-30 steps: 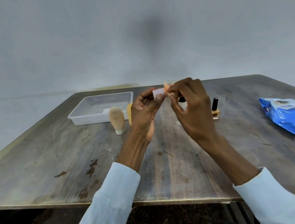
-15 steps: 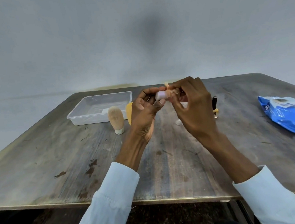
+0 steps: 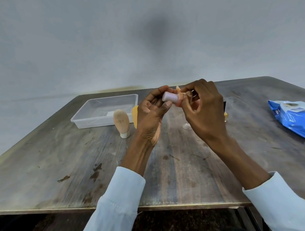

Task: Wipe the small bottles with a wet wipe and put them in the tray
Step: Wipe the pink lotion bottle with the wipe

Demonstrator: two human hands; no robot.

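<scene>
I hold a small bottle with a pale lilac cap (image 3: 170, 97) sideways above the table's middle. My left hand (image 3: 152, 113) pinches its cap end between thumb and fingers. My right hand (image 3: 203, 109) presses a crumpled, orange-stained wet wipe (image 3: 180, 94) around the bottle's other end, which is hidden by the wipe and fingers. The clear plastic tray (image 3: 86, 114) sits at the back left. A beige bottle (image 3: 121, 123) stands cap down in front of it. A yellow bottle (image 3: 135, 115) stands half hidden behind my left hand.
A blue wet-wipe pack (image 3: 298, 118) lies at the right edge. Behind my right hand I see a clear glass base (image 3: 187, 126) and part of a black-capped yellow bottle (image 3: 225, 109). The worn wooden table (image 3: 52, 168) has an open near-left area.
The bottle has turned in my fingers so its lilac cap now shows more fully. My right hand has shifted the wipe slightly along it. Both hands stay above the table's middle.
</scene>
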